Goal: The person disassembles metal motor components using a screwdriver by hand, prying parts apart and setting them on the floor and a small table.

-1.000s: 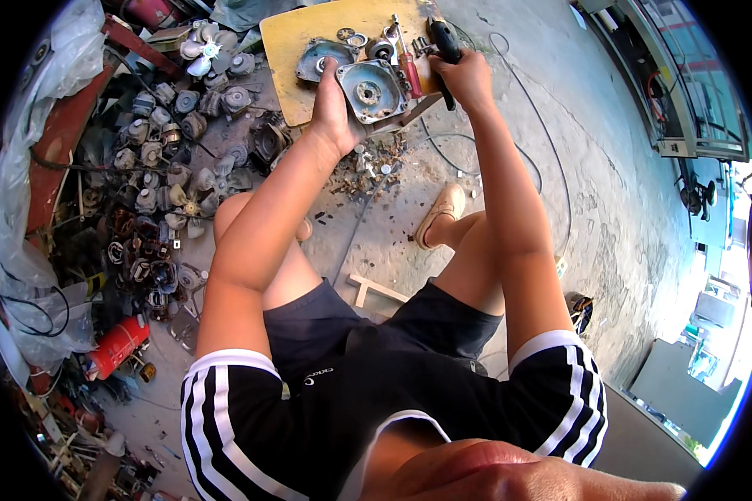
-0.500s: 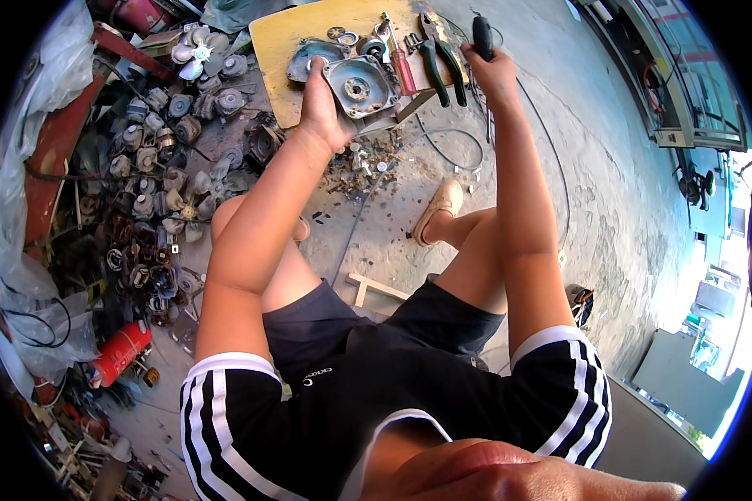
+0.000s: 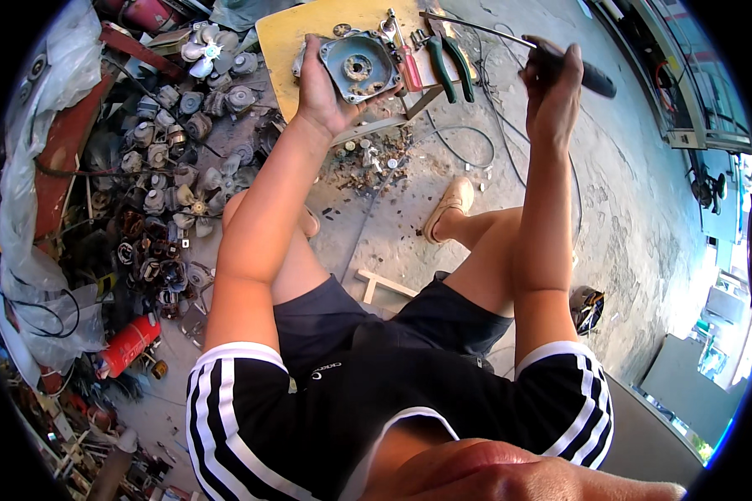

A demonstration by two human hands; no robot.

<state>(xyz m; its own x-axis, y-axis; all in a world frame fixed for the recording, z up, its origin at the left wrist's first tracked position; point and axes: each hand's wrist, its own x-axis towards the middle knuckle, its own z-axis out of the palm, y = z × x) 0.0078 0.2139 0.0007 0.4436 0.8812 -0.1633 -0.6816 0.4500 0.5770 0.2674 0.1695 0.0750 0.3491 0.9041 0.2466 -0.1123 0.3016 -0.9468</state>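
The left hand [image 3: 322,92] grips a round grey motor housing [image 3: 359,65] over the yellow counter [image 3: 280,50], fingers wrapped round its edge. The right hand [image 3: 551,92] holds a black-handled screwdriver [image 3: 572,71], fingers closed on its handle

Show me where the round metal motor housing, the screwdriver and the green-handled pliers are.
round metal motor housing [image 3: 359,65]: head view, on its central hub.
screwdriver [image 3: 595,80]: head view, on the dark handle.
green-handled pliers [image 3: 449,60]: head view, between the two green handles' upper parts.

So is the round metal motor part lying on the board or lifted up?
Lifted up: the left hand holds the motor part tilted above the yellow board.
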